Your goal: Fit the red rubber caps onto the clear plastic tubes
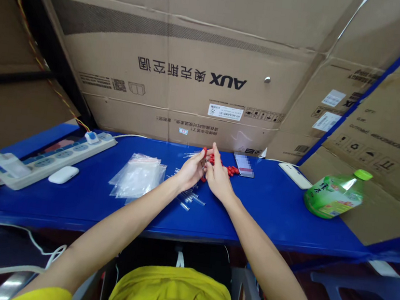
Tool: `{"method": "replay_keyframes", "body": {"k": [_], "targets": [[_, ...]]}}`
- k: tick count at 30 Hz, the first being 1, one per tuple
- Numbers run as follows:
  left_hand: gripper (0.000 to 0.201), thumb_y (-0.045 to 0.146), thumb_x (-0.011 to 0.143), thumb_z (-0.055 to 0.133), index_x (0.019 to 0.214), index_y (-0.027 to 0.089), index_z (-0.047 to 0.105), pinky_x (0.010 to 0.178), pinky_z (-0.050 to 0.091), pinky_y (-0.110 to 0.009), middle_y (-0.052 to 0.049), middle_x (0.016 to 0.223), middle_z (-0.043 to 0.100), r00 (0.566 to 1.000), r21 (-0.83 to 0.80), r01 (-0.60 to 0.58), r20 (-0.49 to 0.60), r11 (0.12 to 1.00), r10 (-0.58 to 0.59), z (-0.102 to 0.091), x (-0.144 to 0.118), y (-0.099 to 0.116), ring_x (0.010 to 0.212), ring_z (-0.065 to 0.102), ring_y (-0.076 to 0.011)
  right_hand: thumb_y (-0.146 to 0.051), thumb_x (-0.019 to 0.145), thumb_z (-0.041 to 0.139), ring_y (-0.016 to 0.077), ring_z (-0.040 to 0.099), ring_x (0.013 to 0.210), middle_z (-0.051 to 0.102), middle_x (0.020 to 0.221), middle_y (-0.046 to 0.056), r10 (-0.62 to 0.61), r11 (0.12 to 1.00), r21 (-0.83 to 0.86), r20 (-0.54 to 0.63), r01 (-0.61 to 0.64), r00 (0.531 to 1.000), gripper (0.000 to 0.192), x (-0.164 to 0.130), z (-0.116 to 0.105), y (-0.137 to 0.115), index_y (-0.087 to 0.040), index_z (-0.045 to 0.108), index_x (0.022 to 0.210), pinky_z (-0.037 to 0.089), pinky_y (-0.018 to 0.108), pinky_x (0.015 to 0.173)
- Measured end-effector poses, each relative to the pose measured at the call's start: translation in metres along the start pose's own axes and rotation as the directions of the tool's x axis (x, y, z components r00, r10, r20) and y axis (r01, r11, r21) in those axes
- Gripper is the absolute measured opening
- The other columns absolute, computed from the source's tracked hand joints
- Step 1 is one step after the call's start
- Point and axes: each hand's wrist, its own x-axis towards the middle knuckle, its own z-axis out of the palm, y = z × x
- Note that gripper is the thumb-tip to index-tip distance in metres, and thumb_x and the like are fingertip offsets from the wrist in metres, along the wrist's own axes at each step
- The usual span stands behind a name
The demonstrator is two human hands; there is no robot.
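Nearest on the blue, smooth worktop (258,206), short clear tubes (194,198) lie loose; left of them, flat transparent plastic bags (138,177) show no visible contents. Beyond, the left hand (190,172) appears to pinch a small glossy red piece (205,150); the right hand (219,177) meets it, grip unclear. More red pieces (233,170) remain farther back, so handling seems unfinished.

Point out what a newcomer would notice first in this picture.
Probably the small, bright red pieces at and just right of the left hand and right hand, which are close together over the blue table. Next might come the upside-down AUX lettering on the cardboard behind the table, then the green bottle at its right end.
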Motion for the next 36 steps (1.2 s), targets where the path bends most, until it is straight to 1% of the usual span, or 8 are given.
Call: {"method": "replay_keyframes", "body": {"k": [4, 7, 11, 15, 24, 30, 34, 36], "targets": [[0.027, 0.040, 0.097, 0.069, 0.102, 0.014, 0.075, 0.059, 0.044, -0.022, -0.002, 0.075, 0.066, 0.999, -0.025, 0.025, -0.036, 0.999, -0.026, -0.003, 0.001, -0.004, 0.062, 0.053, -0.0095, -0.026, 0.103, 0.037, 0.0206, 0.069, 0.069, 0.073, 0.081, 0.008, -0.004, 0.999, -0.041, 0.019, 0.004, 1.000, 0.066, 0.000, 0.000, -0.002, -0.019, 0.026, 0.168, 0.058, 0.033, 0.079], [0.022, 0.037, 0.098, 0.070, 0.096, 0.015, 0.071, 0.061, 0.045, -0.023, -0.001, 0.073, 0.065, 0.996, -0.065, 0.051, -0.076, 0.997, -0.055, -0.004, 0.002, -0.007, 0.061, 0.053, -0.0097, -0.026, 0.104, 0.038, 0.0203, 0.067, 0.066, 0.072, 0.077, 0.007, -0.005, 0.997, -0.080, 0.028, 0.007, 1.000, 0.066, 0.000, 0.002, -0.002, -0.019, 0.027, 0.168, 0.058, 0.032, 0.078], [0.017, 0.031, 0.099, 0.067, 0.093, 0.015, 0.069, 0.070, 0.051, -0.027, -0.002, 0.075, 0.066, 0.987, -0.108, 0.054, -0.146, 0.993, -0.069, -0.004, 0.005, -0.011, 0.067, 0.059, -0.0131, -0.027, 0.105, 0.038, 0.0200, 0.061, 0.056, 0.066, 0.066, 0.004, 0.021, 0.985, -0.172, 0.030, -0.016, 0.999, 0.064, 0.001, 0.006, 0.000, -0.019, 0.027, 0.168, 0.057, 0.034, 0.075], [0.017, 0.028, 0.100, 0.062, 0.094, 0.015, 0.070, 0.077, 0.055, -0.030, -0.004, 0.077, 0.069, 0.977, -0.127, 0.049, -0.200, 0.991, -0.074, -0.002, 0.008, -0.014, 0.075, 0.065, -0.0167, -0.026, 0.105, 0.040, 0.0204, 0.061, 0.057, 0.065, 0.064, 0.004, 0.006, 0.974, -0.225, 0.013, -0.003, 1.000, 0.064, 0.003, 0.010, 0.004, -0.019, 0.030, 0.168, 0.057, 0.036, 0.078], [0.018, 0.029, 0.097, 0.064, 0.088, 0.015, 0.069, 0.073, 0.055, -0.028, -0.003, 0.076, 0.070, 0.964, -0.189, 0.083, -0.232, 0.979, -0.127, 0.004, 0.007, -0.012, 0.069, 0.065, -0.0150, -0.021, 0.104, 0.036, 0.0268, 0.070, 0.076, 0.071, 0.076, 0.012, 0.021, 0.923, -0.383, -0.019, -0.027, 1.000, 0.066, 0.006, 0.023, 0.005, -0.016, 0.024, 0.169, 0.059, 0.048, 0.087], [0.021, 0.032, 0.095, 0.067, 0.083, 0.015, 0.068, 0.077, 0.056, -0.026, -0.002, 0.077, 0.071, 0.962, -0.172, 0.098, -0.236, 0.980, -0.138, 0.009, 0.006, -0.012, 0.069, 0.065, -0.0135, -0.015, 0.105, 0.033, 0.0304, 0.074, 0.091, 0.076, 0.096, 0.018, 0.204, 0.803, -0.579, 0.042, -0.143, 0.978, 0.071, 0.010, 0.017, -0.020, -0.016, 0.008, 0.171, 0.056, 0.050, 0.092], [0.025, 0.038, 0.098, 0.064, 0.087, 0.016, 0.069, 0.086, 0.056, -0.029, -0.003, 0.082, 0.073, 0.960, -0.141, 0.090, -0.253, 0.986, -0.124, 0.010, 0.009, -0.017, 0.077, 0.069, -0.0157, -0.022, 0.110, 0.026, 0.0313, 0.074, 0.100, 0.076, 0.107, 0.019, 0.256, 0.748, -0.644, 0.057, -0.160, 0.965, 0.062, 0.012, 0.008, -0.036, -0.019, 0.015, 0.171, 0.054, 0.046, 0.093], [0.026, 0.040, 0.100, 0.062, 0.093, 0.017, 0.069, 0.090, 0.055, -0.031, -0.004, 0.086, 0.075, 0.955, -0.067, 0.060, -0.285, 0.996, -0.077, 0.008, 0.011, -0.021, 0.083, 0.070, -0.0176, -0.026, 0.112, 0.023, 0.0314, 0.074, 0.102, 0.076, 0.109, 0.019, 0.264, 0.749, -0.643, 0.065, -0.162, 0.962, 0.058, 0.012, 0.004, -0.040, -0.020, 0.022, 0.169, 0.054, 0.044, 0.092]]}}
